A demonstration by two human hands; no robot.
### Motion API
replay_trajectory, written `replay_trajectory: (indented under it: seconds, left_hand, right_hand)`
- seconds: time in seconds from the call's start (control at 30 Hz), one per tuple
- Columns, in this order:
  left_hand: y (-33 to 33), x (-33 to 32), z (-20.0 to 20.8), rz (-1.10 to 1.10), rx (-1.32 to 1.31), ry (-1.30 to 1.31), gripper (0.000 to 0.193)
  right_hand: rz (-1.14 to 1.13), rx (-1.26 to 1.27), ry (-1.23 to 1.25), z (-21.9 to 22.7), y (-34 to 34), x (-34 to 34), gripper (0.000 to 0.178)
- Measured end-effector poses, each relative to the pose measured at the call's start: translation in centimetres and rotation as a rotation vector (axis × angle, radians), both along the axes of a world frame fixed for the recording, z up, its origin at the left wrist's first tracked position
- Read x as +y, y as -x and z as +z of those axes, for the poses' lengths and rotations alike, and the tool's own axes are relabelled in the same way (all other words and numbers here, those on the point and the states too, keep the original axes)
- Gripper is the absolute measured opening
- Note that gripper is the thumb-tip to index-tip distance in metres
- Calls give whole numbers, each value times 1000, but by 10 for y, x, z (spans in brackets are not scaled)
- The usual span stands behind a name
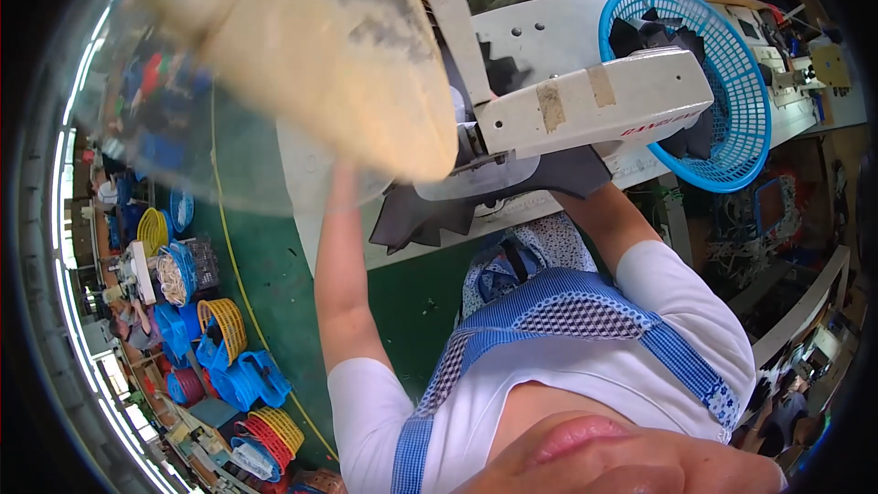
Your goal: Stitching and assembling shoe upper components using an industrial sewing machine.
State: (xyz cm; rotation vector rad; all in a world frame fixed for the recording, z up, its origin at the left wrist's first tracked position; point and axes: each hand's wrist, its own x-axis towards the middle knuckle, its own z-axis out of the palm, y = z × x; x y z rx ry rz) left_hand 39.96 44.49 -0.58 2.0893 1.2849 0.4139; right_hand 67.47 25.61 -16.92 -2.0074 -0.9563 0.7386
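Observation:
A black piece of sheet material (512, 181) with jagged, toothed edges lies along the near edge of the white machine bed, partly beneath the arm of a white sewing-type machine (594, 102). My left forearm (343, 247) reaches up to the left end of this piece. A blurred beige object (366, 64) close to the camera covers my left hand. On the other side, my right forearm (608, 220) reaches to the piece's right end, where the black material and machine arm hide my right hand's fingers. Another dark jagged piece (501, 69) lies behind the machine arm.
A light-blue plastic basket (764, 110) holding black pieces stands right of the machine on the white table (572, 20). Green floor (265, 284) with a yellow line runs to the left. Beyond it are blue bins (251, 380) and yellow baskets (224, 325).

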Motion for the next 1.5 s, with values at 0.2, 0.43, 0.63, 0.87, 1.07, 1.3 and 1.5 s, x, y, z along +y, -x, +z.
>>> replay_trajectory:
  seconds: [0.2, 0.43, 0.63, 0.87, 1.07, 1.3, 1.5]
  left_hand:
    - [-31, 6, -20, 43, -69, 27, 90]
    - [-21, -1, -21, 50, -173, 151, 86]
    - [75, -11, -39, -78, -46, -288, 37]
    - [208, -198, -93, 731, -569, 221, 8]
    - [-20, -325, -96, 500, -218, 970, 27]
    - [-355, -321, -15, -361, -587, 851, 26]
    - [-456, -273, -47, 118, -743, 661, 35]
  right_hand:
    - [133, -77, -4, 9, 6, -15, 26]
    - [223, 165, -136, 68, 28, -113, 16]
    - [114, 20, -98, 100, -18, -205, 23]
    - [-34, 115, -200, 117, -128, -258, 24]
    - [-297, -18, -210, 110, -315, -230, 19]
    - [-184, -470, 97, 37, -279, -153, 56]
    - [74, -55, -299, 72, -335, -182, 35]
